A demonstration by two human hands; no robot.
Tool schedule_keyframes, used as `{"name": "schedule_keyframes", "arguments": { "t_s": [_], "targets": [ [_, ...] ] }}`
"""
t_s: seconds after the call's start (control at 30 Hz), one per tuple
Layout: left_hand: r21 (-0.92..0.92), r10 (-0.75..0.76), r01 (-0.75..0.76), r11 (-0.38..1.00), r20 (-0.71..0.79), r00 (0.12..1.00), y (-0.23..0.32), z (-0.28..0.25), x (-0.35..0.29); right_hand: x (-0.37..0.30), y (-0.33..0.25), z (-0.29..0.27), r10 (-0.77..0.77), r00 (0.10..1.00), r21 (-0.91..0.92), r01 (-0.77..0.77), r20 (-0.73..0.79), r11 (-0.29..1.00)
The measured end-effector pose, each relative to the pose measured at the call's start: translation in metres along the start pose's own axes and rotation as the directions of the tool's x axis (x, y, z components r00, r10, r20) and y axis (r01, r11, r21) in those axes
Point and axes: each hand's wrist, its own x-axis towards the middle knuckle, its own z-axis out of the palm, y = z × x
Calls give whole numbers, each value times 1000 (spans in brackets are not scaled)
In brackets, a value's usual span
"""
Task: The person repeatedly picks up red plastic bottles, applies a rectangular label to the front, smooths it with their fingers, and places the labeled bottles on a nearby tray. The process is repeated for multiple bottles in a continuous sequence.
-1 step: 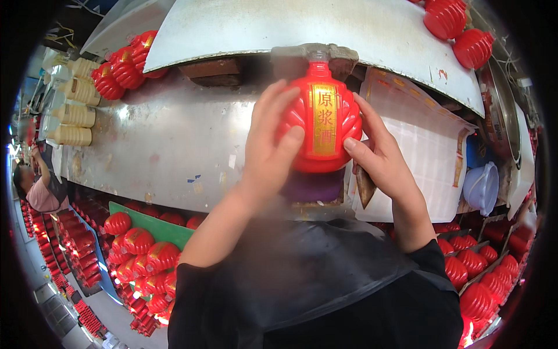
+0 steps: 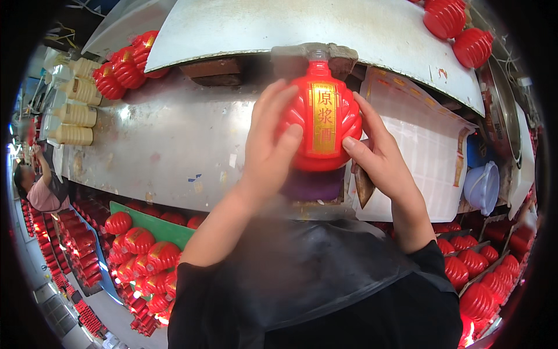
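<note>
A red ribbed bottle with a clear neck lies between my hands, its neck pointing away from me. A gold label with red characters runs down its middle. My left hand lies along the bottle's left side, thumb on the ribs beside the label. On the other side, my right hand presses its thumb onto the lower right ribs, with its fingers along the right edge. The neck rests at a grey notched block. Under the bottle's base shows a purple pad. A brown pointed piece sits below my right hand.
A metal worktop stretches left, with cream-filled bottles at its end. White sheets of labels lie right, near a pale bucket. A white shelf spans the back. Red bottles crowd below left; another person works far left.
</note>
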Motion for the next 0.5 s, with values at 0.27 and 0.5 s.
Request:
{"name": "schedule_keyframes", "arguments": {
  "t_s": [0.27,0.5],
  "targets": [
    [37,26,-25,999,-44,999,6,8,-6,1,-1,15,-50,995,-85,42,-90,995],
    [24,-19,21,999,-77,997,7,14,-7,-1,-1,19,-35,995,-51,30,-98,998]
  ]
}}
